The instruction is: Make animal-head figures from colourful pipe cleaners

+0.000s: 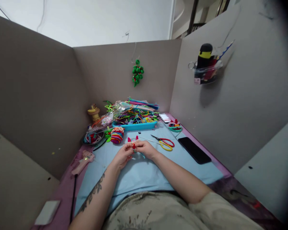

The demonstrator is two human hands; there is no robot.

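My left hand (124,155) and my right hand (146,149) meet at the middle of the blue cloth (144,175). The fingers of both are closed on a small pipe-cleaner figure (133,145). Two pink ear-like tips stick up behind the fingertips, a red bit shows between them, and light blue strands hang below. Most of the figure is covered by the fingers. To the left of the hands lies a striped pipe-cleaner piece (117,135) with a green part beside it. Scissors (166,143) with one red and one yellow handle lie open on the right.
A blue tray (134,126) heaped with pipe cleaners stands at the back. A pink glue gun (83,162) and a dark bowl (94,138) are on the left, a black phone (194,150) on the right. Grey panels (127,54) enclose three sides.
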